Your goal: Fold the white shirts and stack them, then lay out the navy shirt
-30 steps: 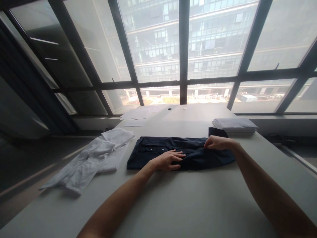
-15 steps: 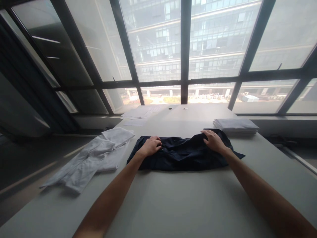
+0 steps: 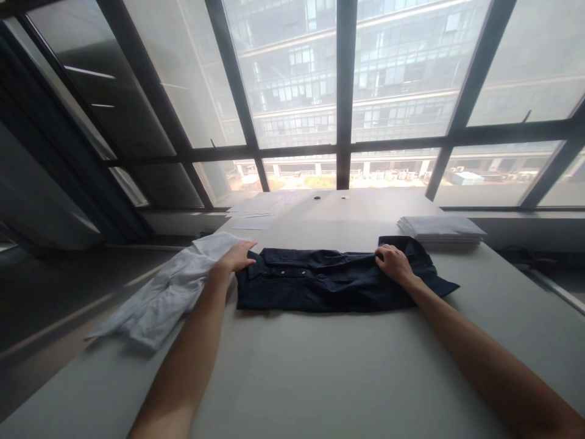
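A dark navy shirt [image 3: 320, 286] lies folded lengthwise across the white table in front of me, a few light buttons showing near its left end. My left hand [image 3: 236, 257] is at that left end, by the collar, with thumb and fingers apart. Toward the other end, my right hand [image 3: 393, 263] has its fingers curled and closed on the cloth at the upper edge. Beyond this hand the fabric spreads out to a pointed corner. A rumpled white garment [image 3: 169, 299] lies to the left, partly behind my left forearm.
Folded white cloths [image 3: 441, 227] are stacked at the right edge of the table [image 3: 347, 372]. Sheets of paper [image 3: 256, 212] lie at the far left, near two round holes in the tabletop. Large framed windows [image 3: 297, 79] rise behind the table.
My left hand has moved left from the shirt's upper middle to its collar end, uncovering the buttons. My right hand stays near the same place, its fingers now more curled.
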Available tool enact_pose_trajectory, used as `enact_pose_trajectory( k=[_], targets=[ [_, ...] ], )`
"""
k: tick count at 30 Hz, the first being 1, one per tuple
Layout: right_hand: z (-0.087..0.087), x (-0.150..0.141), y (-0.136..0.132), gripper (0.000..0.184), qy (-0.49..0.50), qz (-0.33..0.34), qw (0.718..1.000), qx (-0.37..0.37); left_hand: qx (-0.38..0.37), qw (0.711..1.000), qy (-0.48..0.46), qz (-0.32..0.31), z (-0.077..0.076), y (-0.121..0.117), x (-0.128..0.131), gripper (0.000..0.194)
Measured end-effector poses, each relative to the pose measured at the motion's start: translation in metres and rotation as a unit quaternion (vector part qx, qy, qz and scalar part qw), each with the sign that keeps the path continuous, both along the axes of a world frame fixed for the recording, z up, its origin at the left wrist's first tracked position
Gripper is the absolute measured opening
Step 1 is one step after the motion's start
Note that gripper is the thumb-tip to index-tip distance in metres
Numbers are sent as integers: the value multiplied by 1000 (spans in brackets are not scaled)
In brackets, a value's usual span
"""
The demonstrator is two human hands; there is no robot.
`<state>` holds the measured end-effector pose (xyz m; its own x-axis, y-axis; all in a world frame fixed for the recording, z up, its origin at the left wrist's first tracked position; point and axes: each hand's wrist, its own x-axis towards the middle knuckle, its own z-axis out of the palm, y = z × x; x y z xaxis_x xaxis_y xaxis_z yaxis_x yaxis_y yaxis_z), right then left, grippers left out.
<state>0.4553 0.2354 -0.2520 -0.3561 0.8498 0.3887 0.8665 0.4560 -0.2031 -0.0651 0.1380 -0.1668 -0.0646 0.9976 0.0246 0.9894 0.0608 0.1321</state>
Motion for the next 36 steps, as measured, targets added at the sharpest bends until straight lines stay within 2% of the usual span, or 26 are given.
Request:
enact_pose_trajectory(
  k=[2, 5, 8, 10, 12, 15, 18, 20, 22, 24, 26, 29, 31, 34, 36],
  targets=[
    [1, 0, 0, 19, 2, 7, 1000, 2, 14, 1000, -2, -25, -1, 4, 13, 71],
    [4, 1, 0, 24, -6, 9, 1000, 14, 2, 996, -29, -87, -11, 13, 41, 65],
    [11, 4, 5, 25, -25, -5, 999, 19, -18, 989, -59, -137, -23, 24, 62, 38],
    [20, 7, 15, 22, -34, -9, 999, 15, -16, 987, -65, -143, -24, 33, 67, 23],
    [29, 8, 30, 20, -31, -17, 999, 17, -6, 990, -62, -126, -19, 45, 65, 21],
    [41, 1, 54, 26, -10, -55, 998, 32, 39, 996, -47, -64, -7, 66, 65, 30],
    [42, -14, 67, 38, 21, -98, 993, 56, 115, 993, -26, 0, -7, 80, 85, 42],
    [36, -25, 67, 46, 27, -101, 993, 62, 155, 988, -11, 3, -17, 82, 109, 51],
    [26, -30, 63, 44, 3, -77, 996, 36, 169, 985, -4, -43, -33, 79, 136, 53],
    [16, -28, 58, 34, -27, -53, 998, -4, 150, 984, -12, -93, -50, 72, 157, 45],
    [6, -21, 54, 30, -43, -43, 998, -31, 118, 986, -23, -113, -65, 66, 168, 42],
    [-2, -8, 51, 34, -47, -34, 997, -50, 85, 990, -50, -98, -76, 62, 164, 47],
    [-2, -4, 48, 37, -46, -23, 997, -53, 82, 991, -67, -84, -75, 63, 155, 45],
    [3, -6, 41, 39, -38, -2, 998, -41, 101, 991, -70, -57, -63, 76, 140, 31],
    [8, -10, 33, 36, -33, 13, 999, -37, 118, 991, -70, -13, -51, 90, 131, 27]
  ],
)
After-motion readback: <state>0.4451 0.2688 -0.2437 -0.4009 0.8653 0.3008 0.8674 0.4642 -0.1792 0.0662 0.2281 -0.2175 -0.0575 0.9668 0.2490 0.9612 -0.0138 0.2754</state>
